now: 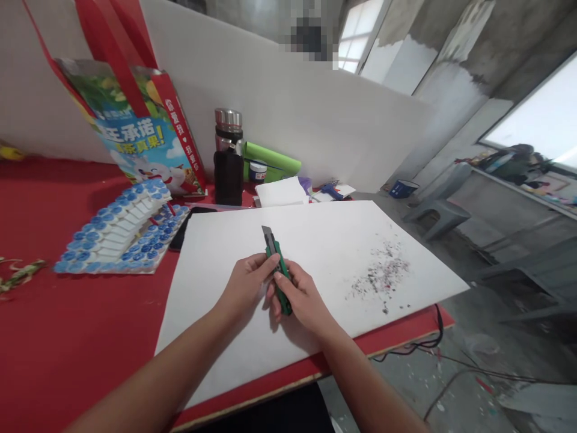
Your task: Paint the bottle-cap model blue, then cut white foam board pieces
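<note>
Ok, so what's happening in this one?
A person's left hand and right hand both hold a green utility knife over a white sheet. Its blade is out, pointing away from the person. Dark crumbs lie scattered on the sheet's right side. To the left, a blue-and-white craft piece stands on the red table.

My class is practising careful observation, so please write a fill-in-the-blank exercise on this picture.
The left grip and right grip hold a cutter coloured mostly ____.
The white sheet lies on a ____ table.
From the wearer's viewpoint, dark specks lie on the sheet's ____-hand side.
The bottle stands ____ the bag and the roll.

Missing words: green; red; right; between.
</note>
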The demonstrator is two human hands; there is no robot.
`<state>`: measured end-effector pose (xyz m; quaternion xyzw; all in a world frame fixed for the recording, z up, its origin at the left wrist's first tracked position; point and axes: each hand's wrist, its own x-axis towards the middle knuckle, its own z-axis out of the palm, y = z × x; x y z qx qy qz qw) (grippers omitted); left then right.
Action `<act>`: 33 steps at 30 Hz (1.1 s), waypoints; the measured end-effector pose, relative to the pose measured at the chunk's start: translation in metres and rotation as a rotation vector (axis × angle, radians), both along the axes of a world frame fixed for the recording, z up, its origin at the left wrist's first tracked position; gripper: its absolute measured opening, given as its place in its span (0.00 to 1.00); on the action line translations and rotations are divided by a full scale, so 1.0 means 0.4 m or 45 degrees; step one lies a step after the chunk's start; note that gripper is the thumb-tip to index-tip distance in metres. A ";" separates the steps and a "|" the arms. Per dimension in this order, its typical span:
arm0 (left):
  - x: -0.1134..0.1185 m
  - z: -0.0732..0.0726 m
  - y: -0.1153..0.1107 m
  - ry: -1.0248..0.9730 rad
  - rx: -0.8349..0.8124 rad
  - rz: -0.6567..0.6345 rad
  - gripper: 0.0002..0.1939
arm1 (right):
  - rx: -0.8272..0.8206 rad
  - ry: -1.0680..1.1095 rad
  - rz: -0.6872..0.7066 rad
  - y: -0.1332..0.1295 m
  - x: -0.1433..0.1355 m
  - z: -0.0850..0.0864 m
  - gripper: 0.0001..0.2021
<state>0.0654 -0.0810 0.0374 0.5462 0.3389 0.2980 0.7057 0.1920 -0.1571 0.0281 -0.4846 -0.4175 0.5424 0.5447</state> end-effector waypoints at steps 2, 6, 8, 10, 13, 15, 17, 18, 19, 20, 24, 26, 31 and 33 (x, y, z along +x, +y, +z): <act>-0.006 0.003 0.043 0.314 0.461 0.008 0.32 | -0.021 -0.158 -0.138 -0.001 0.031 0.007 0.17; 0.003 0.009 0.171 0.820 1.037 0.024 0.25 | -0.052 -0.608 -0.416 0.022 0.126 0.020 0.13; 0.025 0.004 0.222 0.930 1.169 -0.021 0.25 | -0.116 -0.816 -0.429 0.040 0.161 0.028 0.11; 0.050 -0.011 0.252 1.054 1.266 -0.041 0.29 | -0.182 -0.944 -0.394 0.050 0.176 0.035 0.10; 0.075 -0.049 0.259 1.245 1.298 -0.028 0.36 | -0.232 -0.992 -0.342 0.040 0.168 0.041 0.11; 0.077 -0.073 0.247 1.321 1.310 -0.054 0.38 | -0.226 -1.011 -0.318 0.020 0.160 0.041 0.13; 0.070 -0.089 0.228 1.358 1.338 -0.093 0.39 | -0.213 -1.065 -0.302 -0.004 0.156 0.039 0.14; 0.064 -0.094 0.217 1.371 1.351 -0.108 0.39 | -0.214 -1.094 -0.298 -0.015 0.157 0.038 0.15; 0.058 -0.096 0.206 1.383 1.361 -0.117 0.39 | -0.221 -1.115 -0.294 -0.026 0.159 0.037 0.16; 0.053 -0.098 0.196 1.392 1.368 -0.124 0.39 | -0.232 -1.123 -0.287 -0.036 0.161 0.036 0.16; 0.041 -0.089 0.175 1.424 1.389 -0.131 0.38 | -0.245 -1.019 -0.263 -0.061 0.166 0.037 0.16; 0.048 -0.078 0.186 1.427 1.402 -0.115 0.38 | -0.251 -0.951 -0.253 -0.065 0.164 0.040 0.14; 0.092 -0.061 0.252 1.406 1.419 -0.093 0.38 | -0.242 -0.903 -0.287 -0.050 0.176 0.054 0.15; 0.106 -0.068 0.269 1.388 1.416 -0.153 0.35 | -0.266 -0.954 -0.278 -0.033 0.197 0.062 0.17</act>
